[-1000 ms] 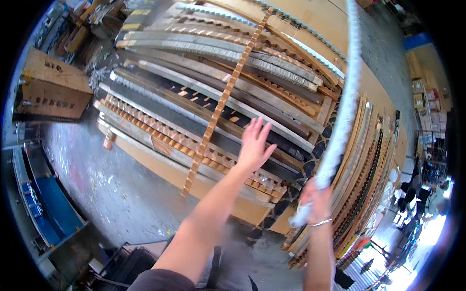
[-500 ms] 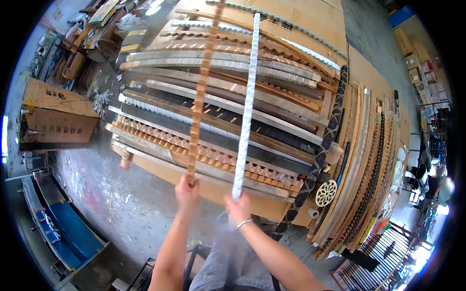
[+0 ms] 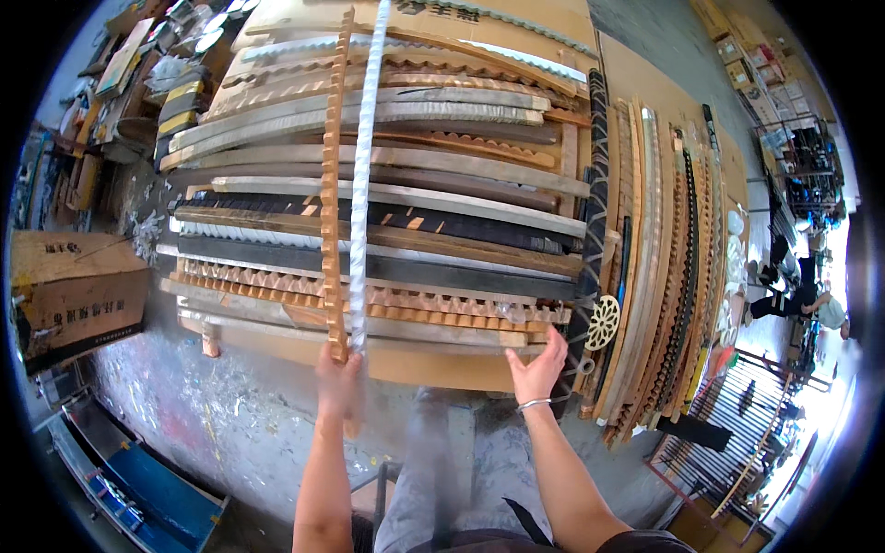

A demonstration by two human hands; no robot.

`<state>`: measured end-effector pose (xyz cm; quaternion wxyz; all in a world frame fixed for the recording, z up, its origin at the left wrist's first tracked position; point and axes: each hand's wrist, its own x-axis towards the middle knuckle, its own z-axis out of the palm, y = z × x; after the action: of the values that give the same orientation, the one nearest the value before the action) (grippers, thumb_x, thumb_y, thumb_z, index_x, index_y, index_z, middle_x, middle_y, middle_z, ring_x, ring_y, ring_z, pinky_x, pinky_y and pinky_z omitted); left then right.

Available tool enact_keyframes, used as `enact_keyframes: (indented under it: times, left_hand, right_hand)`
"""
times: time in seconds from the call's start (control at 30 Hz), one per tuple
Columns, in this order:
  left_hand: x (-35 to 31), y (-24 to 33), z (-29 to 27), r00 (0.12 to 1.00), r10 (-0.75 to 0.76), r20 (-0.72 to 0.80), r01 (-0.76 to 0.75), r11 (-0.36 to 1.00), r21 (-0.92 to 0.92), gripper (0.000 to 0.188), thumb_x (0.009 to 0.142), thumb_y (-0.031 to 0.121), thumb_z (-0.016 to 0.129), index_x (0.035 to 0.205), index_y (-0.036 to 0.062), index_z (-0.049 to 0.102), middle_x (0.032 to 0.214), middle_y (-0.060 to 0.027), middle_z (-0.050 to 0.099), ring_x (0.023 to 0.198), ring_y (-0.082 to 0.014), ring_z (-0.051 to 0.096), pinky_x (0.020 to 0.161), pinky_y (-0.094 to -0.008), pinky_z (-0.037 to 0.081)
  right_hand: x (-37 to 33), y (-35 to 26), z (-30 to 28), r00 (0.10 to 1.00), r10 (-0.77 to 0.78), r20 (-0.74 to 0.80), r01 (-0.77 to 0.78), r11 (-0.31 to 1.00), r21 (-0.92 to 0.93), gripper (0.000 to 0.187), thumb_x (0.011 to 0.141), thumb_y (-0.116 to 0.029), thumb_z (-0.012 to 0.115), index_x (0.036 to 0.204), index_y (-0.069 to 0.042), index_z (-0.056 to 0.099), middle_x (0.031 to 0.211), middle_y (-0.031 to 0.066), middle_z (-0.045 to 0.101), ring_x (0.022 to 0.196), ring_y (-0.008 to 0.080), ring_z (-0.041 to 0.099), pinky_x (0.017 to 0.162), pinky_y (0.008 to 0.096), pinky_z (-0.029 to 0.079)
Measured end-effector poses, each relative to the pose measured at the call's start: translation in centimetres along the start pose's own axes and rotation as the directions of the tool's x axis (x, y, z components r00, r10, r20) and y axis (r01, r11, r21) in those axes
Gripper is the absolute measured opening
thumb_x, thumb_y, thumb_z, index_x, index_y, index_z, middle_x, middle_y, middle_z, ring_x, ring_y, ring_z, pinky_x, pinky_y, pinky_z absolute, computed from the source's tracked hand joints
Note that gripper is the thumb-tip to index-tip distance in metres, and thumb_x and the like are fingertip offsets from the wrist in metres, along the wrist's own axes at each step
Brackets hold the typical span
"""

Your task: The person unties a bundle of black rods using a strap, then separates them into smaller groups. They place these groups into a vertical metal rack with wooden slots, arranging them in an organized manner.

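Note:
My left hand (image 3: 339, 373) is closed around the lower end of a long brown wooden strip with a wavy edge (image 3: 332, 203). A long white strip with a twisted-looking surface (image 3: 361, 184) stands close beside it, its blurred lower end at the fingers of the same hand. Both strips reach away from me over a wide spread of other strips. My right hand (image 3: 538, 367) is open, thumb and fingers apart, by the right end of a pale wooden strip (image 3: 442, 329); whether it touches that strip I cannot tell.
Strips lie crosswise on cardboard (image 3: 415, 367); more stand lengthwise at the right (image 3: 659, 267). A dark strip with crossed lines (image 3: 596, 166) and a cream openwork disc (image 3: 603, 322) lie between them. At left are a cardboard box (image 3: 83, 295) and blue trough (image 3: 157, 488). A person (image 3: 797, 300) is far right.
My right hand has let go of the white strip and moved right, its fingers opening. The white strip now stands close against the brown one at my left hand. The view has shifted right.

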<state>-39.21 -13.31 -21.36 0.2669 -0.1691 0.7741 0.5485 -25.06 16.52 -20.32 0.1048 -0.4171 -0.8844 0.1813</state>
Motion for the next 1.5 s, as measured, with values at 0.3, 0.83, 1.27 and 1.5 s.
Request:
enact_keyframes:
  times: [0.3, 0.83, 1.27, 1.5]
  left_hand:
    - [0.6, 0.2, -0.8, 0.998, -0.002, 0.056, 0.000, 0.999, 0.036, 0.047, 0.072, -0.004, 0.071, 0.111, 0.0003, 0.046, 0.096, -0.0080, 0.062, 0.085, -0.0153, 0.061, 0.075, -0.0295, 0.052]
    - [-0.2, -1.2, -1.7, 0.993, 0.090, 0.070, -0.087, 0.995, -0.042, 0.040, 0.075, -0.001, 0.071, 0.110, 0.0005, 0.051, 0.094, -0.0042, 0.060, 0.083, -0.0125, 0.058, 0.073, -0.0279, 0.050]
    - [0.3, -1.5, -4.1, 0.997, 0.040, 0.063, -0.044, 0.997, 0.063, 0.039, 0.074, 0.005, 0.071, 0.107, 0.0018, 0.051, 0.091, -0.0043, 0.060, 0.082, -0.0122, 0.056, 0.076, -0.0285, 0.048]
    - [0.0, -2.5, -7.2, 0.998, 0.005, 0.058, -0.011, 0.995, 0.102, 0.041, 0.074, 0.002, 0.071, 0.109, 0.0011, 0.051, 0.094, -0.0048, 0.061, 0.085, -0.0127, 0.059, 0.077, -0.0287, 0.049]
  right_hand:
    - [5.5, 11.3, -2.3, 0.939, 0.330, 0.096, -0.298, 0.921, -0.249, 0.073, 0.070, -0.028, 0.078, 0.128, -0.002, 0.042, 0.120, 0.0234, 0.055, 0.110, 0.0413, 0.053, 0.092, 0.0473, 0.043]
    - [1.4, -0.5, 3.8, 0.946, 0.124, 0.299, -0.200, 0.950, 0.241, 0.059, 0.073, -0.022, 0.074, 0.120, -0.003, 0.045, 0.094, 0.0229, 0.064, 0.088, 0.0424, 0.061, 0.075, 0.0452, 0.049]
    - [1.2, -0.8, 6.1, 0.905, 0.145, 0.401, -0.262, 0.930, 0.256, 0.065, 0.073, -0.023, 0.077, 0.122, 0.001, 0.042, 0.106, 0.0212, 0.063, 0.098, 0.0345, 0.062, 0.086, 0.0384, 0.047]
    - [1.5, -0.9, 5.9, 0.878, 0.163, 0.450, -0.311, 0.908, 0.280, 0.063, 0.074, -0.021, 0.076, 0.123, 0.000, 0.042, 0.107, 0.0190, 0.063, 0.097, 0.0312, 0.061, 0.087, 0.0371, 0.046]
